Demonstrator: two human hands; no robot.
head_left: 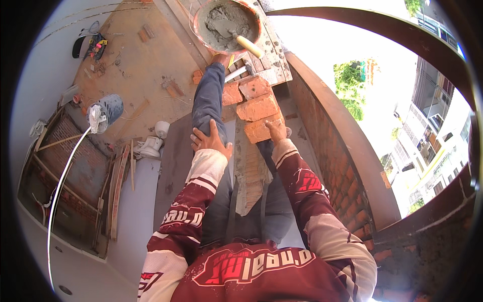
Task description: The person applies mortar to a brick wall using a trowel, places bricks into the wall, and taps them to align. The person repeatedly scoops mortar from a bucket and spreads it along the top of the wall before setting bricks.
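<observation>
My left hand (212, 141) lies on my raised leg in dark blue trousers (207, 100), its fingers spread and nothing in it. At the near end of a cluster of orange bricks, my right hand (277, 130) grips the right end of the closest brick (257, 132). Beyond that sit a second brick (257, 107), another brick (254, 86) and a brick to the left (232, 94). Between my legs runs a narrow, mortar-crusted ledge (247, 166). Some fingers of my right hand are hidden behind the brick.
Ahead stands a bucket (200, 38) of wet grey mortar (221, 22) with a wooden-handled trowel (248, 46) in it. A white-handled hammer (235, 75) lies near the bricks. A brick parapet (337, 161) borders the right, beside a drop. A grey bucket (111, 106) hangs at left.
</observation>
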